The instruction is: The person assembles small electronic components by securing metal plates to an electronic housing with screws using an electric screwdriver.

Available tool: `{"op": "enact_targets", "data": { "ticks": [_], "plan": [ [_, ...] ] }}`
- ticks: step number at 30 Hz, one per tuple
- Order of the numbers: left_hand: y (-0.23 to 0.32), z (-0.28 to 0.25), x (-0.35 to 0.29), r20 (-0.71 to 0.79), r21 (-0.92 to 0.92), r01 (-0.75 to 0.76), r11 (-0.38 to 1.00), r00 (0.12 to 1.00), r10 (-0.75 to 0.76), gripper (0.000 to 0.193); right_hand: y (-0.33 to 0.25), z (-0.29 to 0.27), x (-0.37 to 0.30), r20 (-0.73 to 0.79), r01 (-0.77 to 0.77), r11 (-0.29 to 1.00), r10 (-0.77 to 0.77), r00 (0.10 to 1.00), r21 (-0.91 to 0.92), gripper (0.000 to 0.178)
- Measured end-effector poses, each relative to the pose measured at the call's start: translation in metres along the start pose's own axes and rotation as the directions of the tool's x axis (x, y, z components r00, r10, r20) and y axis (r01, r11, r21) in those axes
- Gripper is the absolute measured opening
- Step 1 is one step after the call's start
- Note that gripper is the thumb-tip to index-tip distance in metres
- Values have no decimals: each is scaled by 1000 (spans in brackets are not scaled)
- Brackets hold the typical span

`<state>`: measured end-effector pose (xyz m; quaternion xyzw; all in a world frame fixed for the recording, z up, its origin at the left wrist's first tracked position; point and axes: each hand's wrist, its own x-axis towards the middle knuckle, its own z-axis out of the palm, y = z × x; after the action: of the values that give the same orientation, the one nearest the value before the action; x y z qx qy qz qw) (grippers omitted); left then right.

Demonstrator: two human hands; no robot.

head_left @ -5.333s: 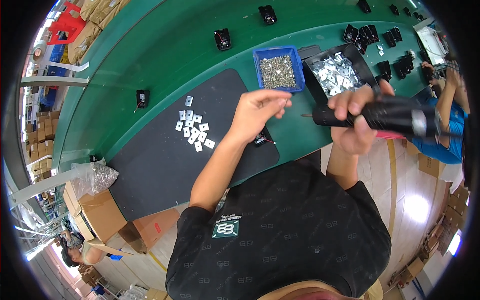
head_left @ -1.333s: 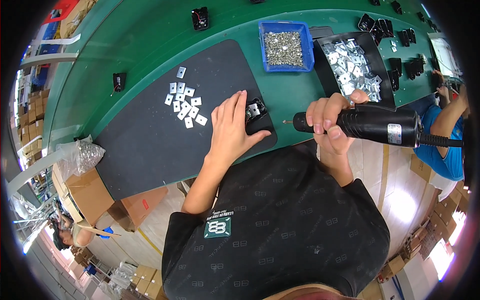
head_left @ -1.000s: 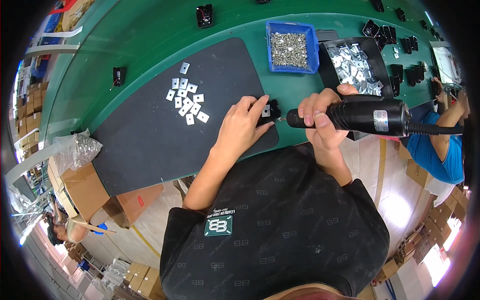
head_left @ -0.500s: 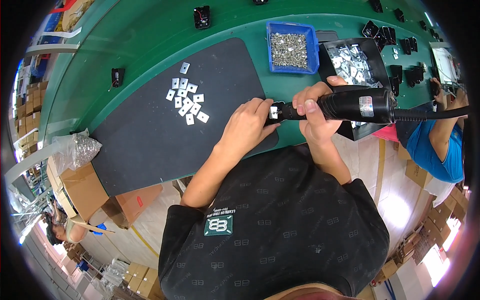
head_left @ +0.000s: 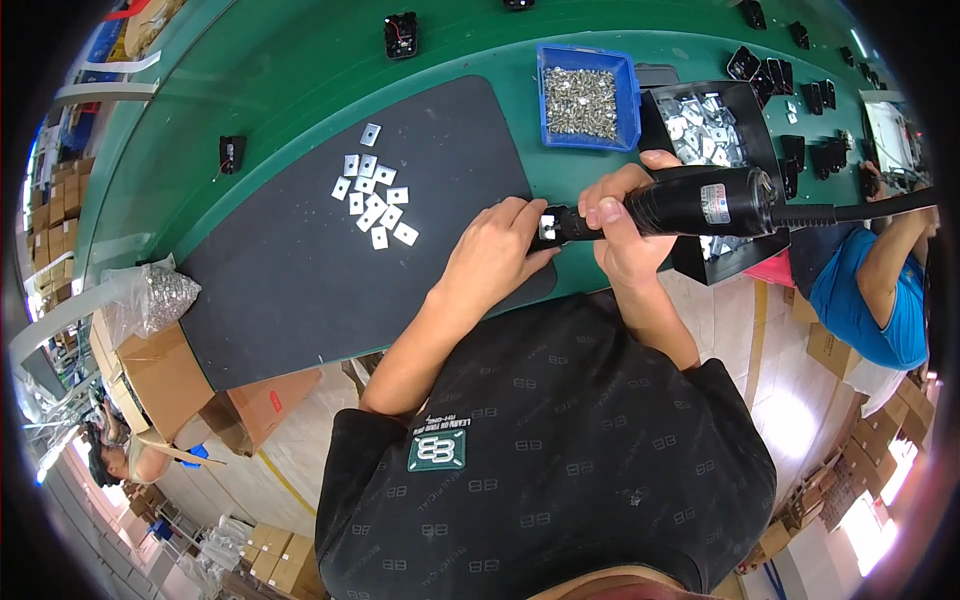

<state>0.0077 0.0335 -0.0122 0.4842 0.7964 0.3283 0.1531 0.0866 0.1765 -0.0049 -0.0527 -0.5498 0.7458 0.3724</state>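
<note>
My right hand [head_left: 632, 232] is wrapped round a black corded electric screwdriver [head_left: 680, 208], which lies nearly level with its tip pointing left. The tip meets a small silver metal plate [head_left: 547, 226] on a black part. My left hand [head_left: 488, 252] grips that black part at the right edge of the dark mat [head_left: 300, 260]; the fingers cover most of it. Several loose silver plates [head_left: 373, 207], each with a hole, lie scattered on the mat to the left of my left hand.
Beyond my hands stands a blue bin [head_left: 546, 130] of screws. A black bin [head_left: 765, 140] of silver plates sits right of it, partly under the screwdriver. Black housings [head_left: 401, 36] dot the green surface. A bag of small metal parts [head_left: 165, 297] hangs far left; a co-worker's blue sleeve [head_left: 860, 290] shows right.
The screwdriver's rear end has shifted slightly left and away from me, with my right hand moving a little along with it. My left hand stays in place.
</note>
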Motion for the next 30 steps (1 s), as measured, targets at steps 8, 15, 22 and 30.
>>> {"op": "enact_targets", "data": {
  "ticks": [8,15,22,30],
  "plan": [
    [-1,-1,0,17,-30,18,999,1000,-18,49,1,1,1,13,0,1000,0,1000,19,55],
    [-3,0,0,-2,-37,-1,999,1000,0,48,-1,3,1,7,-14,1000,14,1000,12,55],
    [-5,3,0,-20,-20,-15,1000,1000,15,49,-1,4,2,3,-19,999,19,1000,43,54],
    [-6,1,1,-15,-32,-18,999,1000,18,49,0,4,2,0,-13,998,13,1000,63,54]
  ]
}}
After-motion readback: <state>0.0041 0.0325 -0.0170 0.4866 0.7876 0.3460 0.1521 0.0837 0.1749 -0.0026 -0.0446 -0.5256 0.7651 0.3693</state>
